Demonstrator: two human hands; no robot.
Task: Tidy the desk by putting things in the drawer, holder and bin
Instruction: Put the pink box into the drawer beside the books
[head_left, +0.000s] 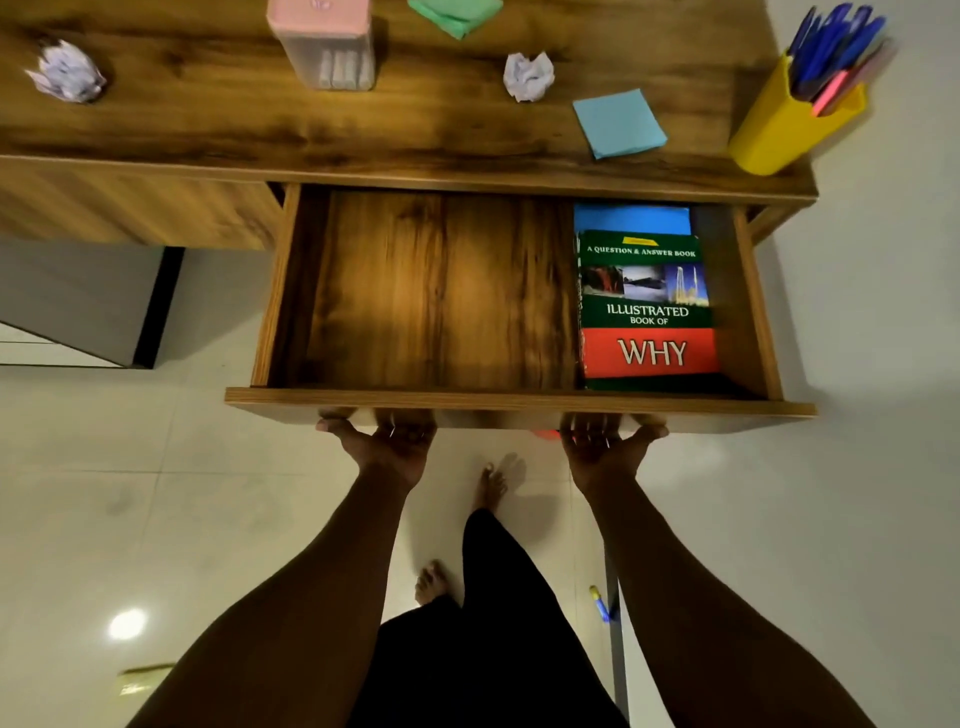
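Drawer (519, 396) is pulled out toward the person, with its front panel as the near edge. Left hand (382, 439) and right hand (605, 441) are both on that front panel, well apart, thumbs splayed outward. The fingertips are blurred and partly hidden by the panel, so I can't tell whether they hook under it or press flat against it.

Inside, the book (647, 312) ("Illustrated Book of Why") lies flat at the right end, with a narrow gap to the right wall. A blue sheet or cover (631, 219) sticks out from under its far edge, and I can't say what it is. The left and middle of the drawer floor are bare wood. The far end of the drawer runs under the desk top (363, 135), so its back wall is hidden.

On the desk:
- The yellow holder (779, 130), full of pens (831, 47), sits at the right corner, close to the edge.
- The blue sticky pad (618, 123) is near the front edge, left of the holder.
- One crumpled paper (528, 76) is just beyond the blue pad.
- A second paper ball (65, 70) is far left.
- The pink-lidded box (324, 41) and the green pad (454, 15) are at the far side, both cut off by the frame top.

A small red-orange patch (545, 434) shows just below the panel beside the right hand. It's too blurred to identify. A blue marker (602, 605) lies on the tile floor (156, 467) between the person's legs and right forearm.
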